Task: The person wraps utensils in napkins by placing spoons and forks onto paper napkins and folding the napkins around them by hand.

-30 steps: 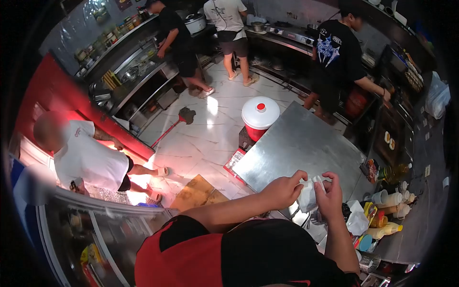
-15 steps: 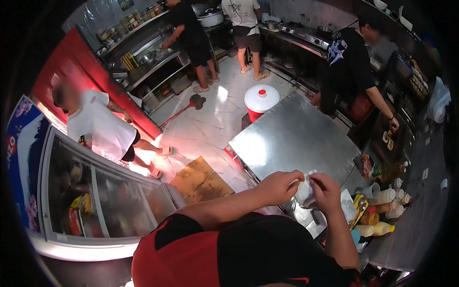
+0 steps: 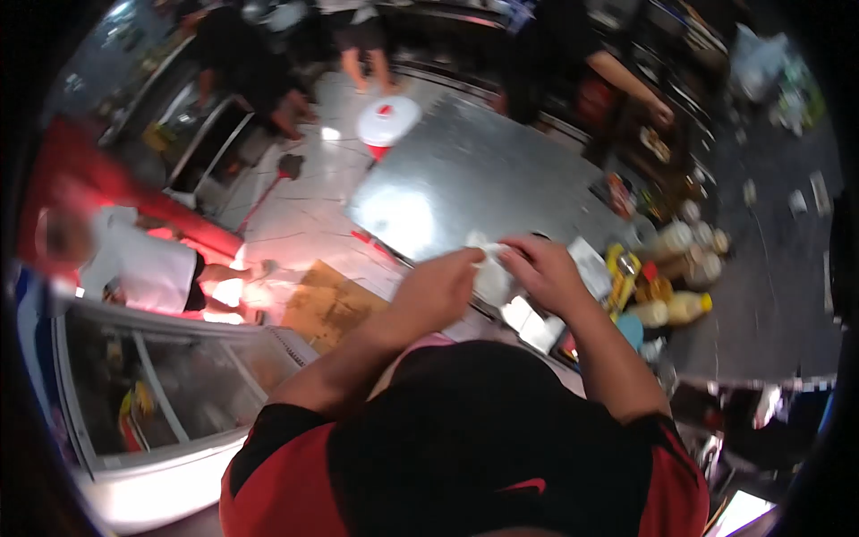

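My left hand point(image 3: 437, 291) and my right hand point(image 3: 548, 276) are close together in front of my chest, near the near edge of the steel table point(image 3: 488, 166). Between them hangs a piece of thin, whitish plastic film point(image 3: 492, 277), crumpled at its top. The fingertips of both hands pinch it. Whether it is a bag or a glove I cannot make out. Just right of my right hand lie a white sheet point(image 3: 591, 267) and a yellow packet point(image 3: 621, 273).
Sauce bottles point(image 3: 687, 307) crowd the right side beside a dark counter point(image 3: 761, 295). A glass-topped freezer point(image 3: 201, 385) stands left. A lidded bucket point(image 3: 389, 123) and a cardboard sheet point(image 3: 329, 300) are on the floor. Several people work around; one person's hand point(image 3: 660, 114) is over food.
My view has swung right and downward, so the room appears shifted left and up, with some blur. Both hands stay on the plastic film, and more of it shows between them.
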### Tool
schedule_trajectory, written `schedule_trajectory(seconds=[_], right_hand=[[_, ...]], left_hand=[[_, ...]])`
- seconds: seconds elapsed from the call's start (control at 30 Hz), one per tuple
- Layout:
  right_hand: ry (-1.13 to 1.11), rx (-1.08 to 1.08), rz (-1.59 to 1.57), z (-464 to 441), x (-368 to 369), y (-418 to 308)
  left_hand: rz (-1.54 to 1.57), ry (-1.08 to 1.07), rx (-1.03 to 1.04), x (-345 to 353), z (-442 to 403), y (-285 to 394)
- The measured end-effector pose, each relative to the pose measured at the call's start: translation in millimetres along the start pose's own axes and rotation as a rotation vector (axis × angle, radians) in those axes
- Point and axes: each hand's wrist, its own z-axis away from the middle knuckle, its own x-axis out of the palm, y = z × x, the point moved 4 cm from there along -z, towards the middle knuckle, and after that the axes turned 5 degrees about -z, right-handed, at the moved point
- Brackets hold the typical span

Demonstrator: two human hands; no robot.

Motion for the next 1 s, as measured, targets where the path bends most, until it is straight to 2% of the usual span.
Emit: schedule_trajectory(seconds=[0.07, 0.17, 0.27, 0.47, 0.67, 0.77, 0.97, 1.0], right_hand=[[-0.067, 0.064, -0.094, 0, 2, -2], [-0.100, 0.030, -0.053, -1, 1, -2], [-0.167, 0.104, -0.018, -1, -1, -6], [-0.202, 0.086, 0.105, -1, 2, -2], [-0.169, 0.011, 0.139, -1, -1, -3], [-0.183, 0.015, 0.140, -1, -1, -7], [-0.124, 0.025, 0.108, -3, 2, -6], [-0.115, 0.026, 0.116, -3, 2, -6]], left_hand=[[-0.050, -0.060, -0.052, -8, 1, 10], [-0.137, -0.068, 0.002, -9, -1, 15], [-0.153, -0.077, 0.016, -8, 0, 16], [-0.013, -0.025, 0.031, -5, 4, 8], [0.207, -0.301, -0.375, -11, -2, 4], [0.298, -0.311, -0.454, -9, 0, -6], [0.064, 0.022, 0.089, -8, -3, -9], [0.079, 0.010, 0.044, -8, -4, -4]])
